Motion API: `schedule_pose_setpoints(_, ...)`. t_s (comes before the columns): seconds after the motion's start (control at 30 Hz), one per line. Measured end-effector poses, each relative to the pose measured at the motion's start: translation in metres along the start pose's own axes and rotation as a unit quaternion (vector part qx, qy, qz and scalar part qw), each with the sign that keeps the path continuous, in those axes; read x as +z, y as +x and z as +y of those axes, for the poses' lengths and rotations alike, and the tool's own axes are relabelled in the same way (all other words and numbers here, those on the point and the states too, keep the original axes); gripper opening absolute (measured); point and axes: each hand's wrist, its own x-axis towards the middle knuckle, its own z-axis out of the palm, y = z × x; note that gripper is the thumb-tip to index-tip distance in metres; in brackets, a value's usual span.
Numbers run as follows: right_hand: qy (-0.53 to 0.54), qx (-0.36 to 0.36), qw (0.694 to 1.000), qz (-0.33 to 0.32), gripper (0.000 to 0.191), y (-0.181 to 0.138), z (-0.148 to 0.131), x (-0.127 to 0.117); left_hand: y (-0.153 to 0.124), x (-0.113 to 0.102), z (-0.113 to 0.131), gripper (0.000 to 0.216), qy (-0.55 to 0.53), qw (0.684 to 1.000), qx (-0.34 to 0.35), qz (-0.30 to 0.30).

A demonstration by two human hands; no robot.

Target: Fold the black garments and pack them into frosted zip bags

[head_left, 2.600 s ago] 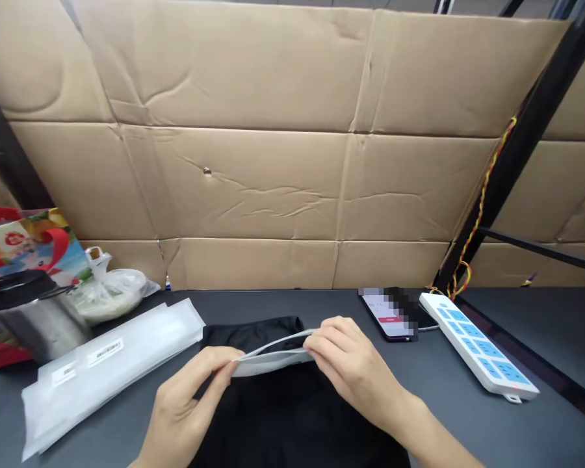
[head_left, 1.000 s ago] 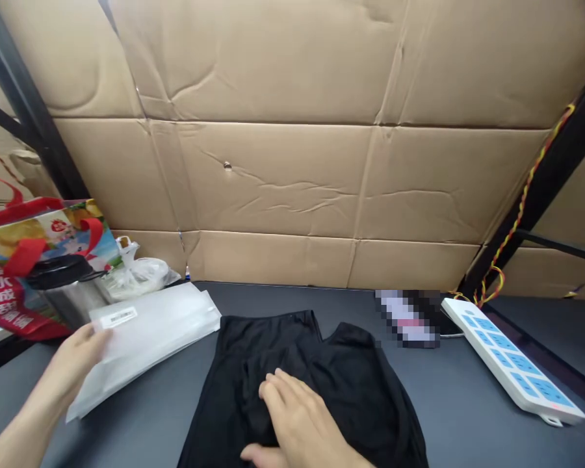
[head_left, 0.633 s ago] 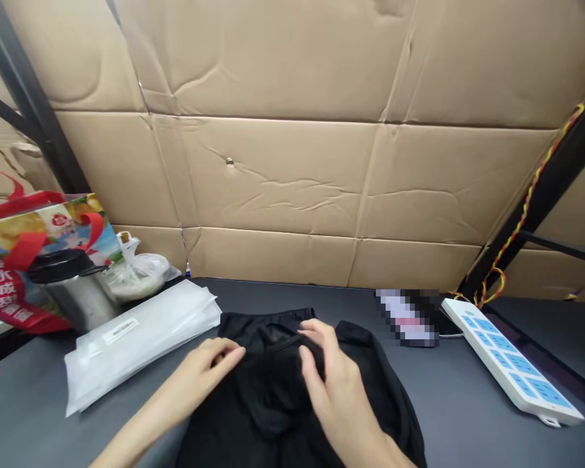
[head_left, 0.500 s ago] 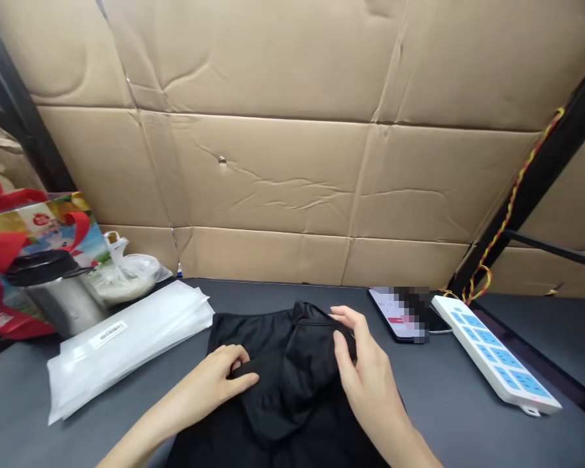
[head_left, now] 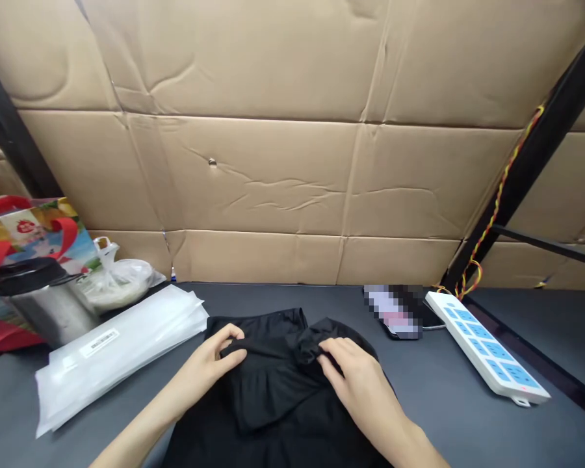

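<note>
A black garment [head_left: 273, 396] lies bunched and partly folded on the dark table in front of me; its exact kind is not clear. My left hand [head_left: 221, 354] pinches a folded edge of the cloth at its left side, thumb and fingers closing on it. At the right, my right hand [head_left: 348, 367] grips a gathered part of the same fabric, the fingertips partly buried in the folds. The garment's near end runs out of the bottom of the view.
Flat white plastic bags [head_left: 121, 351] with a barcode label lie at left, near a steel tumbler [head_left: 53, 312], a tied plastic bag [head_left: 121, 279] and a colourful carrier bag [head_left: 34, 240]. A phone [head_left: 394, 315] and a white power strip [head_left: 487, 351] lie right. Cardboard [head_left: 273, 149] lines the back.
My right hand has come down and turned, with its fingers now pointing left into the cloth. The raised fold has flattened, and the view has shifted slightly right.
</note>
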Motion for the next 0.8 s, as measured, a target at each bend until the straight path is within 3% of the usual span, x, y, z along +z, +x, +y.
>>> schedule_pose_setpoints(0.13, 0.076, 0.134, 0.984, 0.086, 0.019, -0.003, 0.018, -0.016, 0.001, -0.021, -0.008, 0.033, -0.004, 0.998, -0.015, 0.064)
schedule_pose_setpoints(0.23, -0.001, 0.199, 0.977, 0.078, 0.037, -0.014, 0.039, -0.029, 0.003, -0.033, -0.025, 0.035, 0.062, 0.994, 0.005, 0.092)
schedule_pose_setpoints(0.33, -0.091, 0.161, 0.979, 0.084, 0.041, -0.019, 0.055, -0.031, 0.004, -0.036, -0.045, 0.036, 0.114, 0.986, 0.033, 0.114)
schedule_pose_setpoints(0.43, -0.098, 0.085, 0.986, 0.106, 0.041, -0.011, 0.062, -0.025, 0.001, -0.037, -0.056, 0.038, 0.135, 0.981, 0.033, 0.136)
schedule_pose_setpoints(0.6, -0.061, 0.065, 0.995, 0.049, 0.021, 0.011, 0.063, -0.020, -0.004, -0.038, -0.051, 0.041, 0.170, 0.968, 0.062, 0.173)
schedule_pose_setpoints(0.8, 0.046, 0.075, 0.996, 0.005, 0.016, 0.000, 0.066, -0.054, -0.023, -0.042, -0.037, 0.037, 0.208, 0.954, 0.125, 0.176)
